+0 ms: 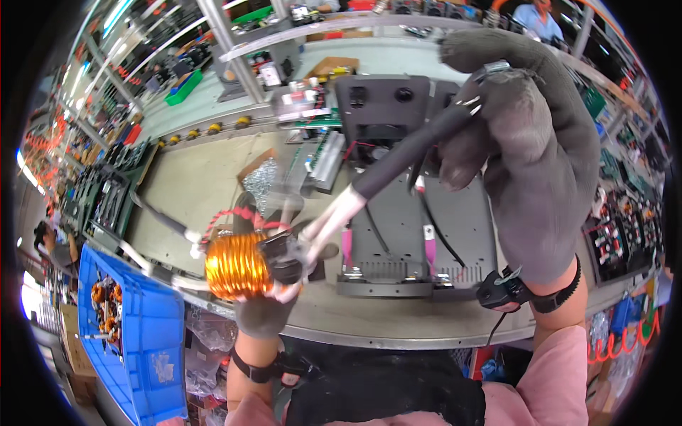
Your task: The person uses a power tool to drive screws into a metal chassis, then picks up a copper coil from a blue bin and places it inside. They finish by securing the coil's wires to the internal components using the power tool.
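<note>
My left hand (268,317) is wrapped around a copper coil (238,267), palm underneath and fingers showing beyond it; my right hand (531,145) is closed on the end of the dark sleeve (405,160) that covers the coil's white leads (337,213), so the lead slants up between my two hands; whether the metal tips at that end are pinched or just poke out, I cannot fully tell.

The coil is in the air above the front edge of the surface (195,167), left of the middle; as I judge it, the picking-up is done and one lead is drawn out, while the coil is not yet set down or fastened anywhere; two grey metal panels (391,273) lie right of the middle, with pink strips (430,250) and black cables on them, and the coil is apart from both.

For moving, the widest room is toward the far left corner of the surface, left of the carton of screws (261,181); to the right the panels reach close to the front edge, and a metal heat sink (328,162) stands behind; the blue bin (153,334) sits just outside the front left corner, so I judge swinging low that way could catch its rim.
</note>
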The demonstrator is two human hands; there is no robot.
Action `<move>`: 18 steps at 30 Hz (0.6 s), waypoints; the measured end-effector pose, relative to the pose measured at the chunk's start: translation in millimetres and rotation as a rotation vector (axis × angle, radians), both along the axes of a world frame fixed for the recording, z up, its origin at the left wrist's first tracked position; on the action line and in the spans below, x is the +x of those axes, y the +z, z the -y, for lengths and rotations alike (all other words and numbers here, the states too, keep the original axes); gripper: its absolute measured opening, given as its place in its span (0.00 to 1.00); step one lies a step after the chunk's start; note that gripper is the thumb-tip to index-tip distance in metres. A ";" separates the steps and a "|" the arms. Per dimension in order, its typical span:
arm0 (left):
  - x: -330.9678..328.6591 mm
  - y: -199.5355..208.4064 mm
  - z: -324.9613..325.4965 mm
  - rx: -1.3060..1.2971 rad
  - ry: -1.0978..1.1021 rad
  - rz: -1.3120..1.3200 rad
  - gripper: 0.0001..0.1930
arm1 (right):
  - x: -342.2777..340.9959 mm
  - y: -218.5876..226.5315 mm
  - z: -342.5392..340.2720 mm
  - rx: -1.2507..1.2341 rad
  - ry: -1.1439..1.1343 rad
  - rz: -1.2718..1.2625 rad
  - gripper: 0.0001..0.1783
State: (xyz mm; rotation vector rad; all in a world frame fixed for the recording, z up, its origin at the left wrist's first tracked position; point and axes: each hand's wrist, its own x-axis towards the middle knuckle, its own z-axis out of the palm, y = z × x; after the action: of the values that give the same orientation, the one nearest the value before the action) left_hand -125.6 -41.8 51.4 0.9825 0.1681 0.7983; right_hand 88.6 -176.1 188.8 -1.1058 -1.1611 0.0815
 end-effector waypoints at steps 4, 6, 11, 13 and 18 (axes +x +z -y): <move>19.2 1.5 5.7 0.093 0.044 -0.105 0.41 | 49.9 -42.2 34.4 -0.243 0.014 -0.096 0.20; 41.8 19.3 17.8 0.191 0.115 -0.228 0.37 | 82.8 -91.1 58.1 -0.379 -0.081 0.203 0.15; 86.9 4.9 44.4 0.300 0.046 -0.569 0.17 | 90.6 -141.1 121.3 -1.126 -0.083 0.486 0.16; 83.7 -12.9 42.6 0.851 0.026 -0.682 0.18 | 98.5 -148.4 128.4 -1.254 0.015 0.430 0.15; 78.5 -18.8 47.3 1.120 -0.111 -0.725 0.30 | 108.0 -166.5 147.1 -1.156 0.202 0.324 0.15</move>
State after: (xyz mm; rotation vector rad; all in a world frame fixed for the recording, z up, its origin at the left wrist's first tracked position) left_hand -47.2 -89.1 32.5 2.3075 0.2917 0.3504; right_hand 196.6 -323.1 22.3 -2.0479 -1.5486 0.8380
